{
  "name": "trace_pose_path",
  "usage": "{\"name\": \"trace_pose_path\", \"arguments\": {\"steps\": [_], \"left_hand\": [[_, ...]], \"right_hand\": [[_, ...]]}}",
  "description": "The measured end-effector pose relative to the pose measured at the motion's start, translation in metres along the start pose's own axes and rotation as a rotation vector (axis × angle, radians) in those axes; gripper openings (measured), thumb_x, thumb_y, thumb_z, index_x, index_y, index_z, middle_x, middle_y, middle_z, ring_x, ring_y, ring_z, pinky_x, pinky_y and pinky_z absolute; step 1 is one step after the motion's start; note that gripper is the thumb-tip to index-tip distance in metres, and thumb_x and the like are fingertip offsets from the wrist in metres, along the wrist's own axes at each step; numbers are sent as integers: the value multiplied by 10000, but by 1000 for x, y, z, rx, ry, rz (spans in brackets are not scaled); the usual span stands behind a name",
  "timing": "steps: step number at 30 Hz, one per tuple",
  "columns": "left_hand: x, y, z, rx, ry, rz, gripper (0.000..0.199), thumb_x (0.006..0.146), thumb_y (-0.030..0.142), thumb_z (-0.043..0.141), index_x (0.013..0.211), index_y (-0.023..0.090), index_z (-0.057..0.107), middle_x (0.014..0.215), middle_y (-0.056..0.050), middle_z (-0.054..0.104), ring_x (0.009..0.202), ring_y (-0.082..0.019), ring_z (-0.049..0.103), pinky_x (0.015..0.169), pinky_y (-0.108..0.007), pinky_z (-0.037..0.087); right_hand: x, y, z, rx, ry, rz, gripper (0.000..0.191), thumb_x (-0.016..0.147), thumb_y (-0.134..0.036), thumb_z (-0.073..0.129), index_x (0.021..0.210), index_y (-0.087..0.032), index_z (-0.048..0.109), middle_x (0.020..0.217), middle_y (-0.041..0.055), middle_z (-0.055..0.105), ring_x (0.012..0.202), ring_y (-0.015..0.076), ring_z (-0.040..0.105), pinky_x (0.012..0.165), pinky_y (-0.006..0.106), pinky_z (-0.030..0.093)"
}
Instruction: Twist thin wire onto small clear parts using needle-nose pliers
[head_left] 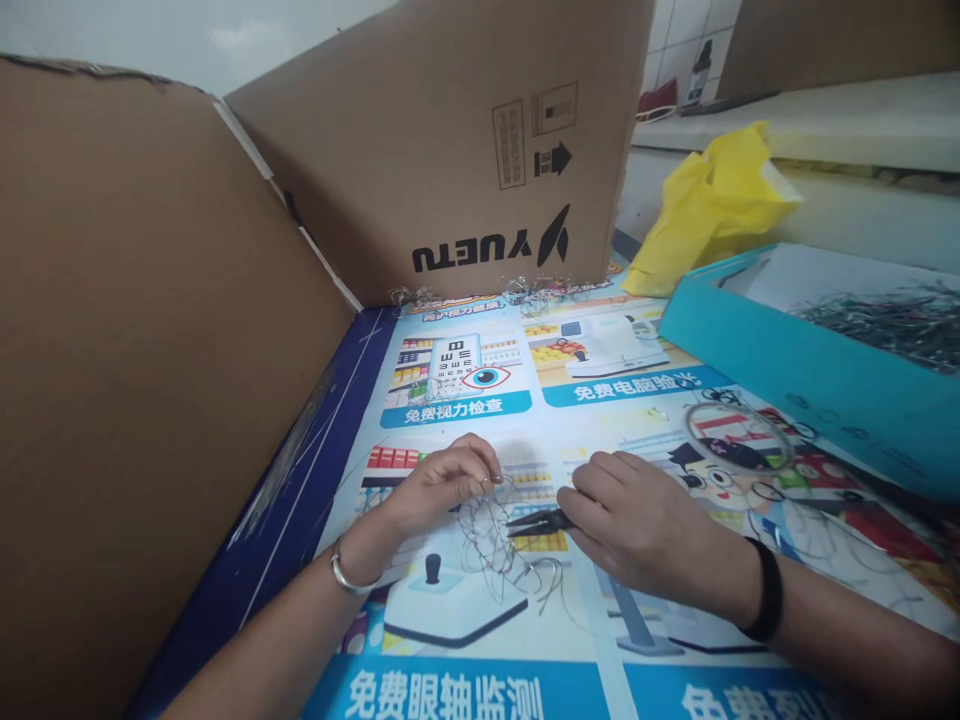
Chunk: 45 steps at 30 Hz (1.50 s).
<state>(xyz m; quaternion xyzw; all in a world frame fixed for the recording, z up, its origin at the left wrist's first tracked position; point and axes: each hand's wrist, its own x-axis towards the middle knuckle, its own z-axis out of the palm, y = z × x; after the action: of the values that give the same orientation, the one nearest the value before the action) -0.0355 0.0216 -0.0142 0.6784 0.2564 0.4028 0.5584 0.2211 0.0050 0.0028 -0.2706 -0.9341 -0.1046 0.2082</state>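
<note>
Between the fingertips of my left hand (442, 482) hangs a loose tangle of thin wire (489, 540), dotted with small coloured specks. Its lower strands droop toward the printed sheet (570, 600). My right hand (637, 515) is closed around black needle-nose pliers (538, 522). The pliers' tips point left, close to the wire; I cannot tell whether they touch it. Most of the pliers' handles are hidden inside my fist.
Cardboard panels (375, 160) stand at the left and back, with wire bundles (536, 292) along the back one's foot. At the right, a turquoise box (750, 340) holds many wire pieces (892, 320). A wire coil (739, 438) and yellow bag (709, 210) lie near it.
</note>
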Motion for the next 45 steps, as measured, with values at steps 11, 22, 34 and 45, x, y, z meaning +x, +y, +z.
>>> {"name": "trace_pose_path", "arguments": {"steps": [11, 22, 34, 45], "left_hand": [[5, 11, 8, 319, 73, -90, 129, 848, 244, 561, 763, 151, 587, 779, -29, 522, 750, -130, 498, 717, -276, 400], [2, 7, 13, 506, 11, -168, 128, 779, 70, 495, 822, 161, 573, 818, -20, 551, 747, -126, 517, 699, -254, 416], [7, 9, -5, 380, -134, -75, 92, 850, 218, 564, 798, 163, 617, 912, -61, 554, 888, -160, 526, 838, -306, 411], [8, 6, -9, 345, -144, -105, 117, 848, 256, 580, 786, 166, 623, 895, -57, 550, 868, -151, 524, 795, -294, 425]], "right_hand": [[1, 2, 5, -42, -113, 99, 73, 778, -153, 538, 723, -199, 525, 712, 36, 513, 694, 186, 412, 608, 304, 217], [-1, -2, 18, -85, -188, 69, 112, 767, -102, 540, 723, -197, 502, 707, 40, 492, 673, 189, 390, 595, 317, 180], [-1, -7, 15, -81, -179, 93, 116, 759, -82, 530, 723, -192, 515, 696, 39, 494, 670, 186, 399, 596, 316, 187], [-1, -6, 15, -62, -189, 100, 106, 767, -91, 521, 728, -189, 533, 705, 42, 520, 673, 180, 418, 593, 307, 206]]}}
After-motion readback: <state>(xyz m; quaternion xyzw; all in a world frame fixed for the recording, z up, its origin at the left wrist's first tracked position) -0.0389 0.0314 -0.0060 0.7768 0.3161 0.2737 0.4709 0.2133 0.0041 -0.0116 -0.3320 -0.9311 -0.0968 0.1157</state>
